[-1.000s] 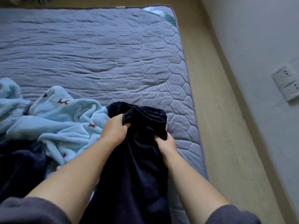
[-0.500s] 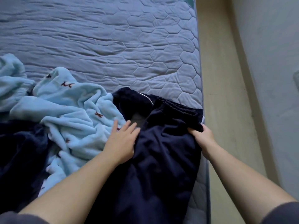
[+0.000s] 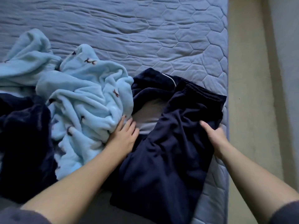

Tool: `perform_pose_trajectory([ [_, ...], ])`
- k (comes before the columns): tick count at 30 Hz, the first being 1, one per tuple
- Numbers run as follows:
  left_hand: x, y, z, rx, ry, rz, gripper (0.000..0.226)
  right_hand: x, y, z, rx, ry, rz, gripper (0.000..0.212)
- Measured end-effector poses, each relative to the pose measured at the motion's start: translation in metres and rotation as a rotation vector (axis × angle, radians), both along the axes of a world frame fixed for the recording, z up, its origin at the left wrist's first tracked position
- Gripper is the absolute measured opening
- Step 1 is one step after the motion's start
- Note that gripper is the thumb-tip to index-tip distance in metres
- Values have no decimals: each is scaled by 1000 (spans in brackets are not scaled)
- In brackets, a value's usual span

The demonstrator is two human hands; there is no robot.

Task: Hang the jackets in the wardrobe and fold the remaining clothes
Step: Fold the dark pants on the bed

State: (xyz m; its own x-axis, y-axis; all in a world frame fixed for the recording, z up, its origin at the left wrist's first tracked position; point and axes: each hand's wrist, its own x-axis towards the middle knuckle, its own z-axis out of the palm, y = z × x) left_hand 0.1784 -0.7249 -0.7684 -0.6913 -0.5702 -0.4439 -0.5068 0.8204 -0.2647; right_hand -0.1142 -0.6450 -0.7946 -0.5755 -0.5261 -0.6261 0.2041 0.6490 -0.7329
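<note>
Lying at far L, a dark navy fleece piece (image 3: 24, 143) is bunched on the quilted mattress (image 3: 129, 29). Just R of it sits a crumpled light-blue fleece garment (image 3: 84, 97) w/ small dark motifs, overlapping its edge. L hand (image 3: 124, 136) lies flat at that garment's R edge, fingers straight & close together, tips touching the blue fleece, grasping nothing. Behind the hand, another navy piece w/ white piping (image 3: 150, 83) is bunched against the blue fleece. Next R, the navy pants (image 3: 169, 151) lie lengthwise near the mattress's R edge, elastic waistband at the far end, legs running back toward the person. R hand (image 3: 213, 136) grasps the pants' R edge: thumb on top, fingers tucked under the cloth. Past the mattress, a beige floor strip (image 3: 242, 78) runs along a pale wall (image 3: 284, 46).
</note>
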Motion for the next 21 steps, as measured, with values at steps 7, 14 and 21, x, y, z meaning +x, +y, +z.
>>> perform_pose_trajectory([
  [7, 45, 50, 12, -8, -411, 108, 67, 29, 17, 10, 94, 99, 150, 61],
  [14, 100, -16, 5, 134, -228, 484, 55, 41, 29, -8, 147, 222, 285, 51],
  [21, 106, -16, 10, -37, -312, 346, 42, 43, 28, -14, 165, 269, 315, 58],
])
